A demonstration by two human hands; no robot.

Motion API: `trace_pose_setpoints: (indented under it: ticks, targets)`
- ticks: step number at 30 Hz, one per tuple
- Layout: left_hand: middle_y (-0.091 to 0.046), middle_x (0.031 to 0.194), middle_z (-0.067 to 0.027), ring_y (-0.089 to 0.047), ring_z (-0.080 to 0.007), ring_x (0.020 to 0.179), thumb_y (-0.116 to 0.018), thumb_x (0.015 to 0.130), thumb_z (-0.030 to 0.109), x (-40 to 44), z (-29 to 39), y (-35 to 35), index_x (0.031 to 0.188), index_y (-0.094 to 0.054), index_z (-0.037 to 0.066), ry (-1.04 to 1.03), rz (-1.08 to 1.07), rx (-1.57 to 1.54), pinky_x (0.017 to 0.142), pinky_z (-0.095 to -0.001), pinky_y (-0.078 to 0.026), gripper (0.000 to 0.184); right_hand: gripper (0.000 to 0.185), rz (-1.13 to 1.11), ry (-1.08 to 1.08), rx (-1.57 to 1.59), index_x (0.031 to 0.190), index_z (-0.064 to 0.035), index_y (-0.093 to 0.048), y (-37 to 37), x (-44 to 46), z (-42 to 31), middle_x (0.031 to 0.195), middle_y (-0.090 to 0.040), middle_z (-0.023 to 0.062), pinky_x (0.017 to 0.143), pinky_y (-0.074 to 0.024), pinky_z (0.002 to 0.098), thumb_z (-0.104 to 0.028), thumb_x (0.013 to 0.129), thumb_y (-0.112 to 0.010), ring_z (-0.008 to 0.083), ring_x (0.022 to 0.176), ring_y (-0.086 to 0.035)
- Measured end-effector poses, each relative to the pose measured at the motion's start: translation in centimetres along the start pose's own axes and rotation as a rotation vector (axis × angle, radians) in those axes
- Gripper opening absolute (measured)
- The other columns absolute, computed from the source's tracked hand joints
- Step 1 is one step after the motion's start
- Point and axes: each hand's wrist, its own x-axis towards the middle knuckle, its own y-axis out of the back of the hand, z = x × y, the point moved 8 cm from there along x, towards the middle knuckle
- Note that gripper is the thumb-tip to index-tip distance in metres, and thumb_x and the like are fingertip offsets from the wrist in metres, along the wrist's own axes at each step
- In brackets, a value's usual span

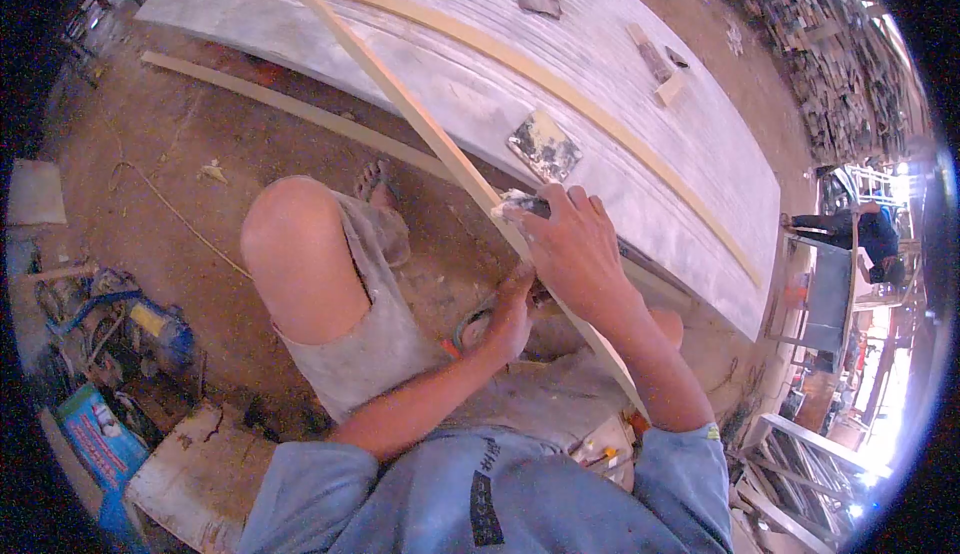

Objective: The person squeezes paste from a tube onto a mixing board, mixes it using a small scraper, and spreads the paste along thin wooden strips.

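Note:
A long narrow wooden strip (420, 126) runs diagonally from the top of the view down across my lap. My left hand (508, 316) is closed round the strip from below, near its middle. Just above it, my right hand (575, 244) grips a dark tool (538, 207) with whitish paste on its end, which touches or nearly touches the strip. Beside my right hand, a square plate (545, 146) smeared with pale and dark paste lies on the large whitish board (680, 132). The fingertips of my left hand are partly hidden.
Another strip (520, 69) lies along the board, with a small block (671, 88) farther off. One more strip (290, 104) is near the ground. A machine (150, 324) stands at left, stacked wood (840, 84) at upper right. Another person (877, 239) is at far right.

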Motion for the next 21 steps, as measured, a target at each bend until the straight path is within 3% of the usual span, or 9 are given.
trace_pose_setpoints:
  ticks: [5, 8, 11, 12, 14, 17, 19, 20, 21]
  targets:
    - [-0.06, 0.12, -0.002, -0.057, -0.0138, 0.106, -0.049, 0.101, 0.044, 0.0, -0.2, 0.0, 0.13, -0.053, 0.011, 0.061, 0.01, 0.036, 0.09, -0.0337, -0.046, 0.044, 0.031, 0.01, -0.027, -0.035, 0.112, -0.0177, -0.073, 0.0, -3.4, 1.0, 0.111, -0.057, 0.0138, 0.09, -0.0429, 0.0436, -0.012, 0.084, -0.059, 0.0312, 0.105, -0.053]
    - [-0.059, 0.123, -0.0015, -0.056, -0.0138, 0.108, -0.046, 0.102, 0.045, -0.1, 0.3, -0.9, 0.132, -0.052, 0.012, 0.046, -0.06, 0.016, 0.091, -0.0335, -0.045, 0.045, 0.034, 0.026, -0.004, -0.058, 0.115, -0.0159, -0.07, 0.0, -5.7, 1.9, 0.108, -0.058, 0.0143, 0.087, -0.0466, 0.0454, -0.017, 0.082, -0.063, 0.0336, 0.099, -0.056]
    - [-0.059, 0.124, -0.0012, -0.056, -0.015, 0.11, -0.045, 0.102, 0.049, -0.2, 1.3, -1.2, 0.134, -0.051, 0.012, -0.07, -0.114, 0.307, 0.093, -0.0344, -0.045, 0.049, 0.034, 0.119, -0.221, 0.537, 0.122, -0.0157, -0.068, -0.5, -8.8, 5.1, 0.11, -0.061, 0.0139, 0.092, -0.0483, 0.0442, -0.021, 0.089, -0.06, 0.0336, 0.102, -0.06]
    - [-0.059, 0.124, -0.0013, -0.056, -0.016, 0.111, -0.045, 0.102, 0.05, -0.4, 1.7, -1.5, 0.134, -0.051, 0.013, -0.06, -0.112, 0.211, 0.094, -0.0345, -0.045, 0.05, 0.034, 0.193, -0.292, 0.697, 0.124, -0.0159, -0.067, -0.4, -10.0, 5.5, 0.112, -0.063, 0.0139, 0.093, -0.0488, 0.043, -0.022, 0.091, -0.058, 0.033, 0.104, -0.061]
    - [-0.059, 0.127, -0.0029, -0.055, -0.0191, 0.116, -0.047, 0.101, 0.046, -0.7, 1.8, -1.6, 0.133, -0.053, 0.013, 0.037, -0.115, 0.005, 0.098, -0.0374, -0.046, 0.046, 0.034, 0.318, -0.335, 0.861, 0.127, -0.0155, -0.065, 0.6, -11.8, 5.2, 0.116, -0.065, 0.0149, 0.095, -0.0487, 0.0404, -0.023, 0.095, -0.056, 0.0316, 0.108, -0.062]
    - [-0.06, 0.124, -0.0043, -0.057, -0.0221, 0.115, -0.05, 0.101, 0.04, -1.0, 1.6, -2.5, 0.126, -0.057, 0.014, 0.163, -0.229, -0.266, 0.099, -0.041, -0.048, 0.038, 0.032, 0.618, -0.352, 1.016, 0.122, -0.0051, -0.065, -1.6, -14.6, 4.8, 0.113, -0.066, 0.0145, 0.093, -0.0488, 0.0377, -0.02, 0.095, -0.055, 0.0303, 0.104, -0.063]
    - [-0.059, 0.121, -0.0062, -0.055, -0.0249, 0.117, -0.043, 0.1, 0.054, 1.2, 0.7, 1.8, 0.129, -0.052, 0.013, 0.198, -0.34, -0.17, 0.102, -0.044, -0.046, 0.05, 0.031, 0.676, -0.376, 1.204, 0.12, -0.0022, -0.064, -2.2, -15.6, 4.2, 0.109, -0.066, 0.0152, 0.093, -0.0486, 0.0372, -0.018, 0.094, -0.056, 0.0311, 0.103, -0.062]
    - [-0.059, 0.121, -0.0062, -0.055, -0.0249, 0.117, -0.043, 0.1, 0.054, 0.7, 0.2, 1.5, 0.129, -0.052, 0.013, 0.228, -0.351, -0.156, 0.102, -0.044, -0.046, 0.05, 0.031, 0.702, -0.402, 1.197, 0.12, -0.0022, -0.064, -2.2, -16.2, 4.3, 0.109, -0.066, 0.0152, 0.093, -0.0486, 0.0372, -0.018, 0.094, -0.056, 0.0311, 0.103, -0.062]
    - [-0.058, 0.122, -0.007, -0.055, -0.0257, 0.117, -0.043, 0.101, 0.052, 0.6, 0.7, 2.2, 0.129, -0.052, 0.013, 0.163, -0.195, -0.051, 0.102, -0.0442, -0.046, 0.049, 0.031, 0.707, -0.363, 1.264, 0.122, -0.0018, -0.063, -2.2, -16.6, 4.0, 0.111, -0.065, 0.0156, 0.094, -0.0476, 0.0374, -0.014, 0.094, -0.057, 0.0299, 0.105, -0.062]
